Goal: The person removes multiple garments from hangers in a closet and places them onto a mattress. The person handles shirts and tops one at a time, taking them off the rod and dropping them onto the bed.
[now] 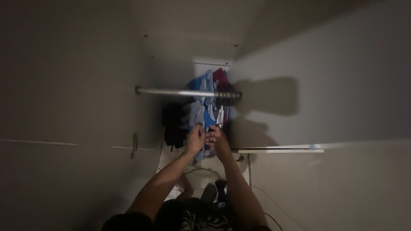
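Both hands meet low in the wardrobe, at the hem of the light blue garment [201, 112] hanging from the metal rail [184, 92]. The left hand [195, 140] and right hand [216, 137] each have fingers curled, pinching the cloth (it is too dim to see exactly how). Clothes crowd the rail's right end against the wardrobe's side wall [325, 85]; its left stretch hangs bare, with open room.

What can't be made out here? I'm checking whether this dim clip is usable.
- Head view: fingers of the left hand and right hand merge in shadow; grip unclear.
- Hanging clothes: number and kinds blur together.
- Dark garment: shape lost in darkness.
- Rail: right end hidden by hangers.
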